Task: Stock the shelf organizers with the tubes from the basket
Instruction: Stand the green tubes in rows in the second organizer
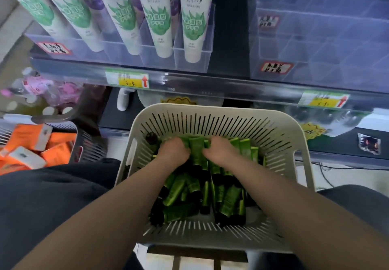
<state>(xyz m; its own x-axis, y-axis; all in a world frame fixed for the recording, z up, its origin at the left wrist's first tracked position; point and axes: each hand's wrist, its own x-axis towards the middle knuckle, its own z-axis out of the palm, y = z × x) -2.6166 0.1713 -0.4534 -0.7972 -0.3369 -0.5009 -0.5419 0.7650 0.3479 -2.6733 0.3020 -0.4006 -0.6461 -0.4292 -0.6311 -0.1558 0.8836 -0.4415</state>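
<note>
Head view: the beige slotted basket (210,112) sits below the shelf edge, between the person's knees. Green tubes (176,189) with black caps lie heaped inside it. The left hand (173,151) and the right hand (221,151) are side by side at the far end of the heap, fingers curled round green tubes. Above, the left shelf organizer (189,61) holds white tubes (155,17). The right shelf organizer (315,38) stands apart from it.

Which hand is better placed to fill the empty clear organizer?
Right hand, probably: it and the left hand both grip green black-capped tubes in the slatted beige basket, but the empty clear plastic organizer stands on the right.
</note>
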